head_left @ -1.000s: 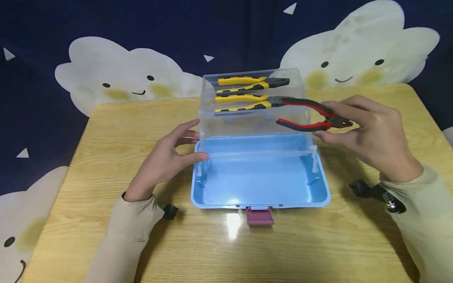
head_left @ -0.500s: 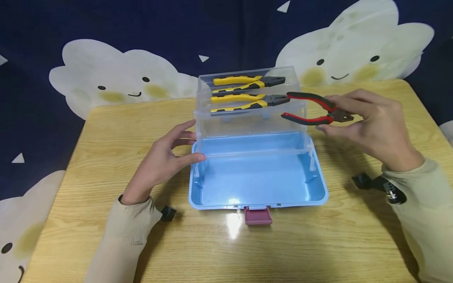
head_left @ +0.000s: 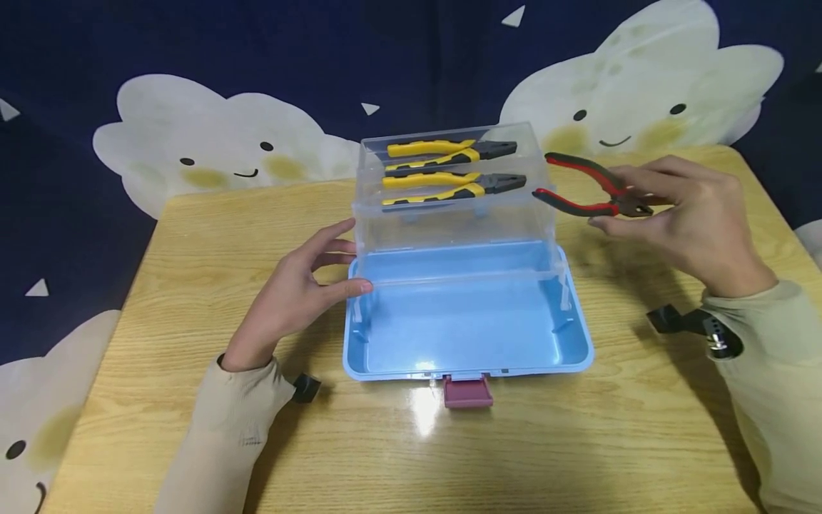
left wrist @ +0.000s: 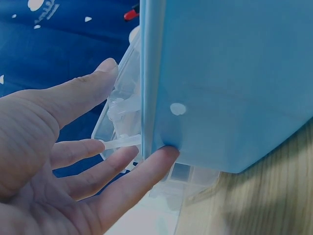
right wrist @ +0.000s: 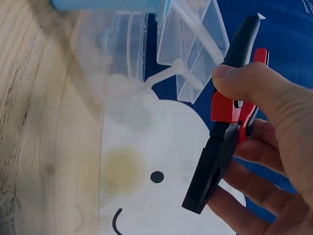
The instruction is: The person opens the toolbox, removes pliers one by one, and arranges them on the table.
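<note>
Cloud-print cloth point(head_left: 411, 50) hung behind the worktop point(head_left: 205, 271), where, watching remotely, I saw an open box point(head_left: 462, 332). The right hand point(head_left: 696, 210) pinched the red pliers point(head_left: 602, 210) beside the trays' point(head_left: 449, 227) right end; the left hand point(head_left: 298, 289), spread, touched the box's left side.

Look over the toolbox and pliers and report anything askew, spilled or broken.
Nothing stands out. Both yellow-handled pliers lie roughly parallel in the clear trays, the blue box sits flat on the table, and the right hand holds the red-and-black pliers, with no spill or damage visible.
</note>
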`<state>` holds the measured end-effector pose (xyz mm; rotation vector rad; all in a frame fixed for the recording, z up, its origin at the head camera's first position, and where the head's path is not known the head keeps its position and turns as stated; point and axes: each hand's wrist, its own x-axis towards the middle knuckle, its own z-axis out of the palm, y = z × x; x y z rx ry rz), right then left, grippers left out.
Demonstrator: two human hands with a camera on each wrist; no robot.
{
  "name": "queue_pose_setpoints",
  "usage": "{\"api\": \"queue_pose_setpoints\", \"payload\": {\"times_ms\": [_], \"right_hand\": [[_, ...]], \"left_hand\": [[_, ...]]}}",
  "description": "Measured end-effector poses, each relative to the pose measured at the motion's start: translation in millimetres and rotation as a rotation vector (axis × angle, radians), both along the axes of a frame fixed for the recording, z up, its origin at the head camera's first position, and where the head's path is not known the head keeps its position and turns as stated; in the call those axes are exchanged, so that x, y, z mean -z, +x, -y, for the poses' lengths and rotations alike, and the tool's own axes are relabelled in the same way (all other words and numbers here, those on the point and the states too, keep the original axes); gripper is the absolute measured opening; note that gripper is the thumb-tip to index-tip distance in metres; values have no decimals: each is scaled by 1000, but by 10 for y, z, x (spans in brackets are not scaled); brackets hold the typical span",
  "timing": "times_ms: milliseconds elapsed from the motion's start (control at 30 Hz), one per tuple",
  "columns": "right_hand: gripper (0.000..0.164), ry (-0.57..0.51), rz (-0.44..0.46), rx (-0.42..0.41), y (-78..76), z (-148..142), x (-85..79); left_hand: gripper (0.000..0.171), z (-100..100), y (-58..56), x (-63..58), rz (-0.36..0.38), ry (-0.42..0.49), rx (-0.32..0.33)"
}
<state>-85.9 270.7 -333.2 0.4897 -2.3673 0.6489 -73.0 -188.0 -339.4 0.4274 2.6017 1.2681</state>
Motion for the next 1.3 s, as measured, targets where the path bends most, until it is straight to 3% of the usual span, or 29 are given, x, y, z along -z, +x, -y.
{"api": "queue_pose_setpoints", "payload": {"times_ms": [233, 767, 967, 1300], "right_hand": [[57, 24, 61, 65, -19, -128, 61], [59, 10, 155, 122, -151, -339, 204], [57, -12, 231, 174, -172, -438, 230], [57, 71, 354, 233, -231, -559, 281]], "left_hand": [[88, -32, -18, 19, -1, -6, 2], [87, -36, -22, 1, -10, -14, 10], [87, -34, -16, -9, -11, -14, 9], [88, -18, 3, -12, -9, -13, 3]]}}
